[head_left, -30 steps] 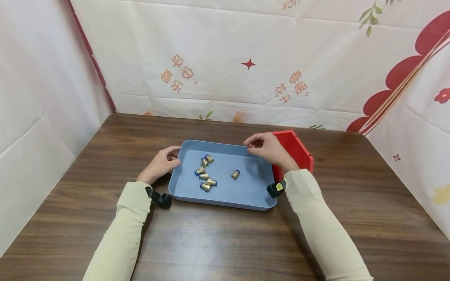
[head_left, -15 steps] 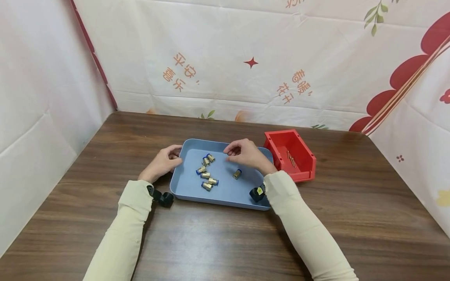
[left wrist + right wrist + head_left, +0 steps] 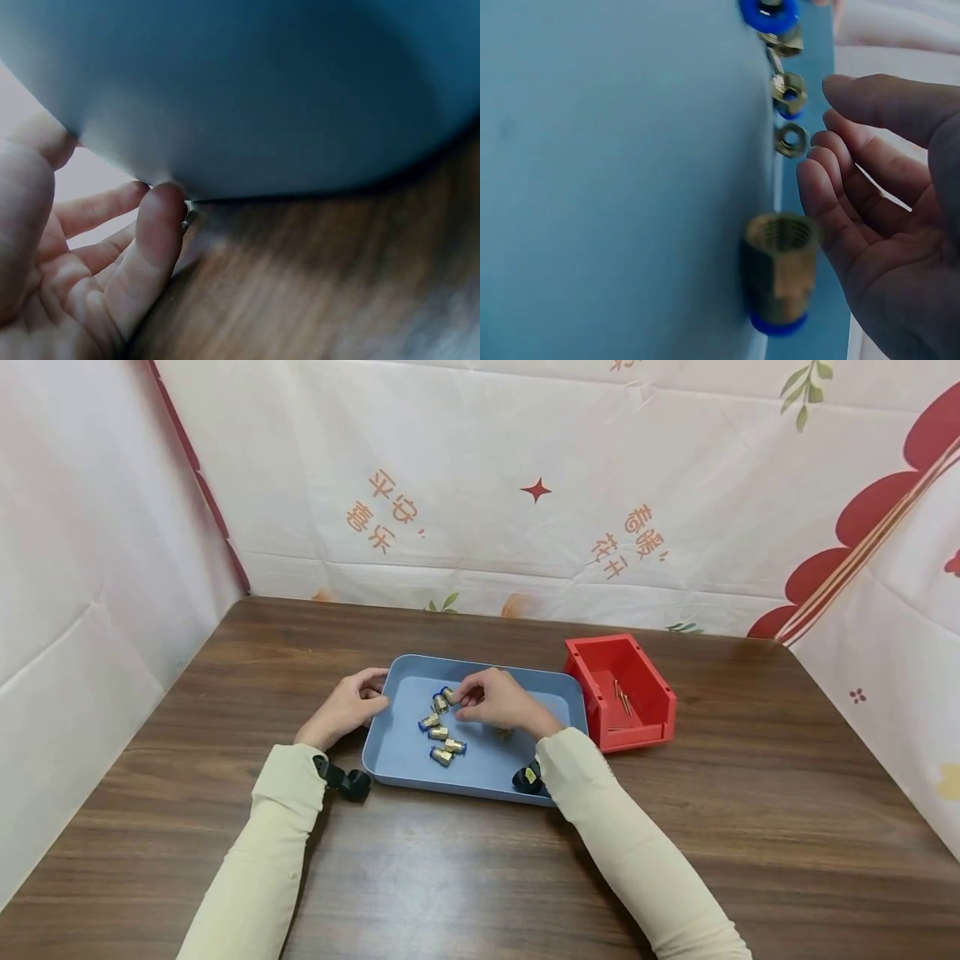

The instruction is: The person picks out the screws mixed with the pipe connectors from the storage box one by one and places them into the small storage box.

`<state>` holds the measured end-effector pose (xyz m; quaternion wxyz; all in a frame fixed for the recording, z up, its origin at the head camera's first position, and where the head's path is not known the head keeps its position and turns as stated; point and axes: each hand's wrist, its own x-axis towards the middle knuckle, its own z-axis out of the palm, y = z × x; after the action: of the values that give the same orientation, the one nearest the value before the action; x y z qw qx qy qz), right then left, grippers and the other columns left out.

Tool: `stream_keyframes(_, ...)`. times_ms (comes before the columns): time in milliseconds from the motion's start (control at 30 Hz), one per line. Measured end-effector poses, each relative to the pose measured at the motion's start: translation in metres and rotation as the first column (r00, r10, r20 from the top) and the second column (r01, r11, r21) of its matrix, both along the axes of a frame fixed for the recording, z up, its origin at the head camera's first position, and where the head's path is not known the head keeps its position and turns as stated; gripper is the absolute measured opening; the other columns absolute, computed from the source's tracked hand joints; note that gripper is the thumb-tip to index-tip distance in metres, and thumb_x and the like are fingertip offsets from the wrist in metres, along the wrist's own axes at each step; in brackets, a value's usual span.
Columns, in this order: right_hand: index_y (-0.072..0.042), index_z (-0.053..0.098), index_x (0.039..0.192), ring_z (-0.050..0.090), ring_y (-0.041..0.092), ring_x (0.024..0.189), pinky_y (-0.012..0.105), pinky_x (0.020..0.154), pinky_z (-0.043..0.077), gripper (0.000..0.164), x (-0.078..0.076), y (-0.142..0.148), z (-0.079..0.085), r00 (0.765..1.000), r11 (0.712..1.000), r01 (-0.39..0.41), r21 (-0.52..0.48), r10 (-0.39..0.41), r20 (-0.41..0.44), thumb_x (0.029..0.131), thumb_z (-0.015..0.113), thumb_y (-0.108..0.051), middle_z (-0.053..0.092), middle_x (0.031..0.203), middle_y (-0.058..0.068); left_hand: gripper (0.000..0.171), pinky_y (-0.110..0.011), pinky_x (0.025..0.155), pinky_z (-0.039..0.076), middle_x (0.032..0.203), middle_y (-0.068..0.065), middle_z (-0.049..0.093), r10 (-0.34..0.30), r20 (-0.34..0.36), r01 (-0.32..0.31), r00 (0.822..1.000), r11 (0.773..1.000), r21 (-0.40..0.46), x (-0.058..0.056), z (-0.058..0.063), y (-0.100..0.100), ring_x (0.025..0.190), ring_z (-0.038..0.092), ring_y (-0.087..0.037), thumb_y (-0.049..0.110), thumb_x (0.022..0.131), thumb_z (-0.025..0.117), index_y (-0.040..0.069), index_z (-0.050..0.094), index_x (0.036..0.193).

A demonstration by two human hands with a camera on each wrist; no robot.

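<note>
My left hand grips the left end of a blue tray, its thumb and fingers at the rim; the left wrist view shows the tray wall close above the fingertips. Over the tray, my right hand has its fingers loosely bent, with nothing between thumb and fingertips. Several brass push-in fittings with blue collars lie in the tray's left half, the farthest ones right by the right fingertips. A separate fitting stands out large in the right wrist view; in the head view the right hand mostly hides it.
Beside the tray's right end stands a red bin holding several thin brass-coloured screws. Both rest on a brown wood-grain table. A patterned white cloth hangs behind the table and along its sides.
My right hand has moved left from the red bin's side across the tray to the fittings, uncovering the bin. My left hand stays at the tray's left end.
</note>
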<state>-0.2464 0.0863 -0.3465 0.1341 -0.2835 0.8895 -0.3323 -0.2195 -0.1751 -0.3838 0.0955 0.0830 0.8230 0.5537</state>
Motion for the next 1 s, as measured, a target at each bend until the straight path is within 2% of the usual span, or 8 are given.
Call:
stream_keyframes(200, -0.005, 0.071, 0.097, 0.057, 0.01, 0.078, 0.02, 0.07, 0.048, 0.018, 0.001, -0.011, -0.003, 0.999, 0.999, -0.039, 0.036, 0.038, 0.018, 0.08, 0.075, -0.01, 0.067, 0.089, 0.004, 0.053, -0.026, 0.063, 0.05, 0.115, -0.022, 0.053, 0.005, 0.004, -0.005, 1.0, 1.0, 0.002, -0.001, -0.001, 0.001, 0.087, 0.052, -0.017, 0.008, 0.09, 0.053, 0.002, 0.041, 0.141)
stream_keyframes(633, -0.007, 0.071, 0.098, 0.059, 0.012, 0.084, 0.021, 0.076, 0.05, 0.027, 0.002, -0.028, 0.0, 0.999, 0.992, -0.032, 0.12, 0.033, -0.006, 0.074, 0.08, -0.011, 0.067, 0.093, 0.003, 0.053, -0.025, 0.063, 0.05, 0.113, -0.023, 0.053, 0.006, 0.003, -0.006, 1.0, 1.0, 0.002, -0.001, 0.0, 0.0, 0.085, 0.053, -0.015, 0.007, 0.09, 0.053, 0.001, 0.041, 0.141)
stream_keyframes(1000, -0.006, 0.072, 0.095, 0.058, 0.011, 0.079, 0.02, 0.071, 0.049, 0.014, -0.001, -0.03, -0.005, 1.0, 0.993, -0.01, 0.118, 0.013, -0.025, 0.081, 0.071, -0.003, 0.068, 0.09, 0.003, 0.054, -0.025, 0.064, 0.05, 0.116, -0.023, 0.052, -0.005, 0.005, 0.005, 1.0, 1.0, -0.007, -0.002, -0.001, 0.0, 0.087, 0.052, -0.015, 0.009, 0.09, 0.053, 0.001, 0.039, 0.142)
